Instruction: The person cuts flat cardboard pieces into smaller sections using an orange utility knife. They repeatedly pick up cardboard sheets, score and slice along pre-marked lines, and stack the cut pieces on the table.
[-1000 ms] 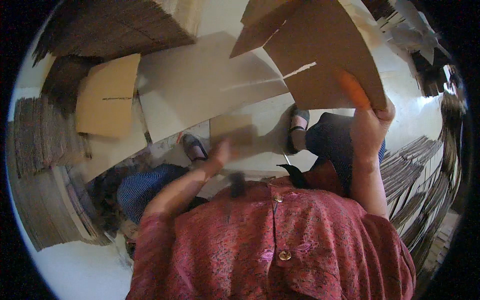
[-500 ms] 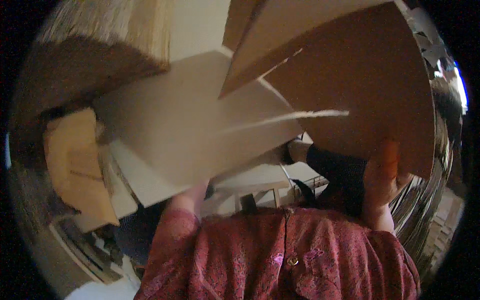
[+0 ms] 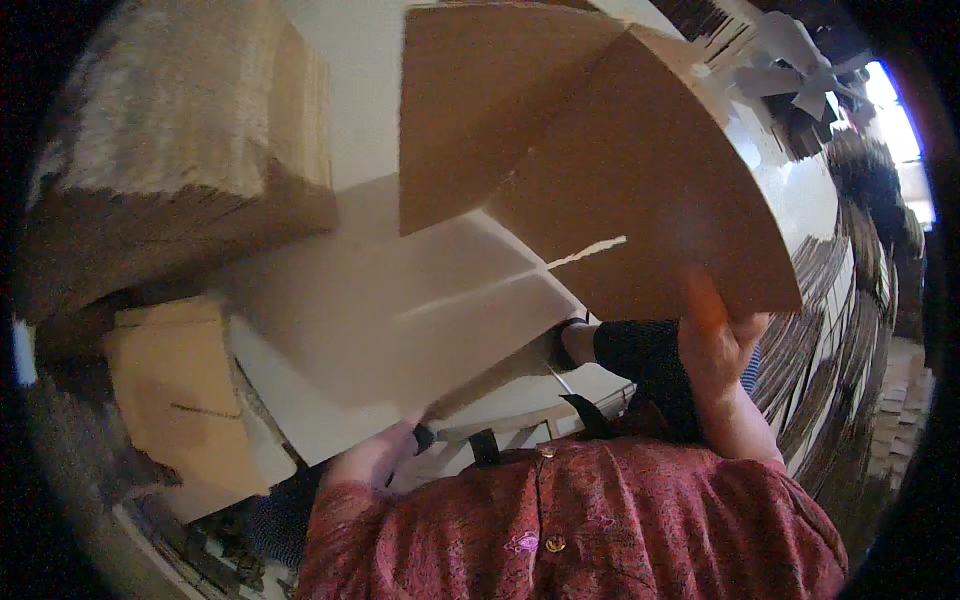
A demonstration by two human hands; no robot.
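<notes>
Cardboard sheet: We see a large brown cardboard sheet (image 3: 650, 170) raised in front of us, creased toward its left side, with a narrow pale slot cutting in from its lower left edge
Right grip: Our right grip (image 3: 718, 340) is clamped on the sheet's lower right part, thumb on the face toward us; we judge that holding it low by the corner keeps this tall side from tipping
Pale panel: A wide pale panel (image 3: 350, 330) slants low across the middle and left; it seems joined to the brown sheet, though blur leaves us unsure
Left grip: Our left grip (image 3: 390, 450) meets the near edge of this panel, its fingers hidden, so we cannot tell whether it is closed; its place suggests it bears up that edge
Tan flap: A tan flap (image 3: 180, 385) with a short dark line lies at the panel's left end
Stacks: A thick cardboard stack (image 3: 190, 130) stands upper left, and layered pieces (image 3: 825, 340) lie in rows beyond our right arm, probably kept flat to save room
</notes>
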